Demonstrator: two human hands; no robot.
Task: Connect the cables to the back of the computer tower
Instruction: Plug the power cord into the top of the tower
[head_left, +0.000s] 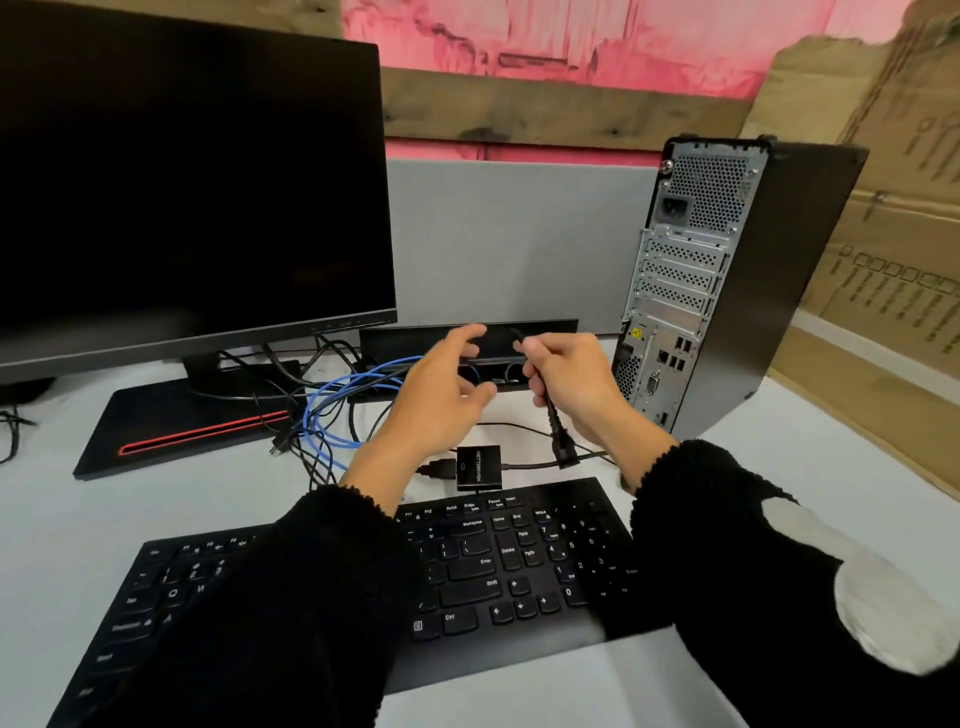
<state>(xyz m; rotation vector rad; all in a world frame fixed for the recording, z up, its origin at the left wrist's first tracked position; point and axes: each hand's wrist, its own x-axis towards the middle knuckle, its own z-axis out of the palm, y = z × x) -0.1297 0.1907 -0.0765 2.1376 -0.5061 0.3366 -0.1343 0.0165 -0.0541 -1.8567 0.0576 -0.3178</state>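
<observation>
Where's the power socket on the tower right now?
In the head view it sits high on the rear panel of the computer tower at right: the power socket, just left of the mesh vent, nothing plugged in.

one head-worn cam, looking forward and down, close over the desk (47, 519) near edge, tower (753, 291) back-right

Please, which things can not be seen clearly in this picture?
- Head view: the keyboard is partly hidden by both sleeves.
- The tower port labels are too small.
- The black cable in the right hand: its plug face is turned away.
</observation>
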